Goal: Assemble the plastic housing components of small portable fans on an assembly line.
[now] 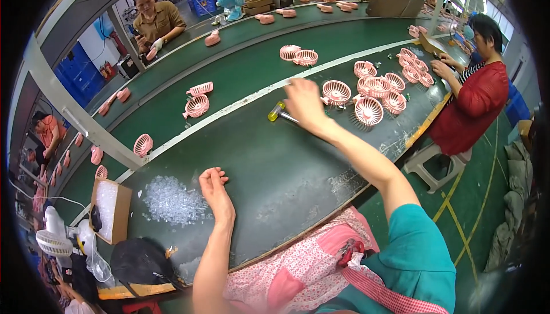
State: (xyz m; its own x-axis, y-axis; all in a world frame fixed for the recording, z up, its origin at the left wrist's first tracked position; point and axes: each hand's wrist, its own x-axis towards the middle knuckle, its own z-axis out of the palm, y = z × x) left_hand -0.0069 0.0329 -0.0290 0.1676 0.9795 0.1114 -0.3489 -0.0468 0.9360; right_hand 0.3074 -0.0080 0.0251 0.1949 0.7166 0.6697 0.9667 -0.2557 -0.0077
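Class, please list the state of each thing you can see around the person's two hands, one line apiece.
Left hand: loosely curled, half open, nothing visible in it
Right hand: fingers bent, grip hidden
Yellow-headed hammer: lying on the bench
Clear pieces: loose, spread out
Cardboard box: open, with pale contents
Black bag: slumped
Pink fan parts: clustered, some overlapping

On our workbench (258,199) we list: one yellow-headed mallet (276,111); one heap of clear plastic pieces (175,200) (too many to tally singly); at least ten pink fan housings (368,110), overlapping; one open cardboard box (121,214); one black bag (139,262).
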